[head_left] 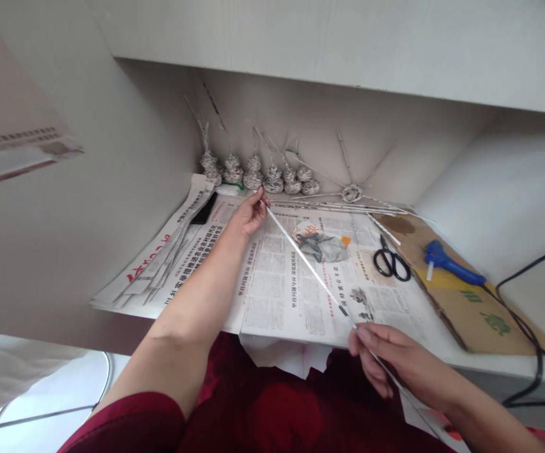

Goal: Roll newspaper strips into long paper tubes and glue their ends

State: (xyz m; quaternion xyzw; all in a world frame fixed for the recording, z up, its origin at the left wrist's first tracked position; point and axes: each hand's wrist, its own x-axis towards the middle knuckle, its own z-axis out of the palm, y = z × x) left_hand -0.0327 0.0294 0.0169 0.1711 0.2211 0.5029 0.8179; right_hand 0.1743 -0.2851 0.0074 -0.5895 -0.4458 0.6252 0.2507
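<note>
A long thin rolled-paper stick [301, 253] runs slantwise across the newspaper, from back left to front right. My left hand [253, 212] pinches its far end, just in front of the row of woven paper gourds [273, 180]. Near the front edge, my right hand [381, 352] has its fingers closed around the stick's lower part. A thin metal-looking length [411, 395] continues below this hand toward my lap; whether it is a separate rod cannot be made out. The stick has a dark printed mark a little above my right hand.
Newspaper [272, 302] covers the shelf. Black-handled scissors [391, 263], a blue glue gun [452, 263] with a cord on cardboard [461, 321], and a crumpled grey bag [322, 246] lie to the right. More paper sticks [324, 206] and a spoked woven piece [352, 192] lie behind; a phone [204, 209] is left.
</note>
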